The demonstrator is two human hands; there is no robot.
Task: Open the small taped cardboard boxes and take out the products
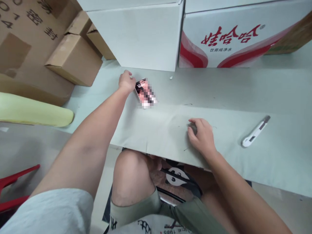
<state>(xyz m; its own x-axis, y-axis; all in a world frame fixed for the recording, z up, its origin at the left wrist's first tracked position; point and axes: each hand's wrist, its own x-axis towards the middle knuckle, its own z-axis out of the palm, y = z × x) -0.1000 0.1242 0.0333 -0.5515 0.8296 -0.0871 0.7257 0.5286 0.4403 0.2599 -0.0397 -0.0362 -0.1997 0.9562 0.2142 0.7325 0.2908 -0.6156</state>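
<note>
A phone (144,89) with a lit screen lies on the pale green tabletop (170,120), left of centre; part of its screen is pixelated. My left hand (127,81) is at its upper left edge, fingers bent, and whether they grip it cannot be made out. Nearer the table's front edge, my right hand (201,135) rests on the cloth with its fingers loosely curved and apart, holding nothing. To the right of that hand, a white utility knife (255,131) lies at a slant.
Two white cartons, a plain one (146,35) and one with red lettering (234,42), stand along the back. Brown boxes (75,58) are stacked at the left. A yellow-green roll (36,110) lies at the left edge. Small scraps dot the cloth.
</note>
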